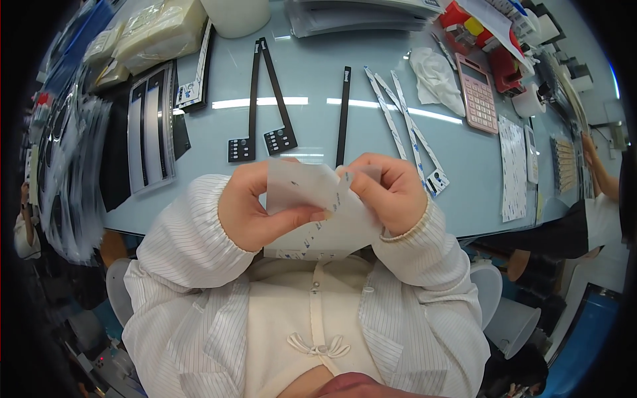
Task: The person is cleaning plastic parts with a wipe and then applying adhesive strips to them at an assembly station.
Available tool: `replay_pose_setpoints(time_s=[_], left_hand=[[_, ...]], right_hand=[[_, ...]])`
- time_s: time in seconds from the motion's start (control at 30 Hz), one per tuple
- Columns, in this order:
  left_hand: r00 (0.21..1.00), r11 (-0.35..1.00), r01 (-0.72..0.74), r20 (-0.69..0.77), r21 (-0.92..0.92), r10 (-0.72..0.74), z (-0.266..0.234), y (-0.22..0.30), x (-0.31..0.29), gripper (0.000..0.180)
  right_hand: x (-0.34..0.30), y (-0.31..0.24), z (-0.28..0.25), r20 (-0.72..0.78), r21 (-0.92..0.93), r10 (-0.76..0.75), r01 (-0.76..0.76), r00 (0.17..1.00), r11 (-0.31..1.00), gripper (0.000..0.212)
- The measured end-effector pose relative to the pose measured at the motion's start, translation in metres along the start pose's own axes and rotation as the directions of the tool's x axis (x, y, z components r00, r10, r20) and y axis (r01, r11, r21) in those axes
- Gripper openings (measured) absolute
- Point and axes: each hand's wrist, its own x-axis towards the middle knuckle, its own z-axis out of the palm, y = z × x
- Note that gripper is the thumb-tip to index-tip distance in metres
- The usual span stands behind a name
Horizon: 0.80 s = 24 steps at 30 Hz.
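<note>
Close in front of my chest, I hold a whitish, see-through sheet of backing film (332,229) with small blue print on it. My left hand (255,209) pinches it between thumb and fingers. My right hand (391,192) grips its upper right part, where the sheet looks folded or partly lifted. Just beyond the hands stands a straight black strip (344,116), its near end hidden behind them. Two black L-shaped panel stickers (253,106) (279,106) lie to its left. On its right are several white strips with blue print (405,109).
A pink calculator (477,96) and a crumpled white tissue (434,79) lie at the right. Farther along is a white printed sheet (513,169). Plastic-wrapped packs (159,36), dark panels (151,129) and hanging clear bags (76,179) crowd the left. Another person's arm (600,169) shows at far right.
</note>
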Motion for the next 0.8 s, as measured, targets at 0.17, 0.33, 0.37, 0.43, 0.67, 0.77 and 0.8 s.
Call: replay_pose_setpoints(time_s=[0.17, 0.33, 0.37, 0.43, 0.67, 0.77, 0.8], left_hand=[[0.976, 0.974, -0.181, -0.094, 0.137, 0.195, -0.016, -0.001, 0.0, 0.083], [0.875, 0.757, -0.366, -0.076, 0.541, 0.478, -0.026, 0.022, 0.0, 0.075], [0.867, 0.713, -0.39, -0.03, 0.582, 0.498, -0.025, 0.027, 0.001, 0.071], [0.906, 0.773, -0.339, -0.035, 0.536, 0.421, -0.021, 0.037, 0.003, 0.061], [0.969, 0.885, -0.228, 0.01, 0.405, 0.245, -0.025, 0.038, 0.012, 0.016], [0.95, 0.825, -0.301, 0.072, 0.478, 0.304, -0.028, 0.039, 0.013, 0.014], [0.943, 0.794, -0.323, 0.102, 0.515, 0.317, -0.03, 0.041, 0.012, 0.013]], right_hand=[[-0.012, -0.012, 0.01, -0.266, -0.173, -0.243, 0.202, 0.933, 0.964, 0.019], [-0.022, -0.013, 0.015, -0.161, -0.497, -0.598, 0.458, 0.785, 0.737, 0.014], [-0.023, -0.014, 0.016, -0.135, -0.525, -0.634, 0.488, 0.761, 0.697, 0.013], [-0.023, -0.015, 0.018, -0.1, -0.54, -0.651, 0.509, 0.752, 0.67, 0.012], [-0.021, -0.019, 0.02, 0.068, -0.643, -0.736, 0.594, 0.673, 0.484, 0.007], [-0.02, -0.018, 0.018, 0.105, -0.661, -0.736, 0.6, 0.669, 0.451, 0.008], [-0.018, -0.018, 0.019, 0.113, -0.659, -0.74, 0.607, 0.663, 0.444, 0.008]])
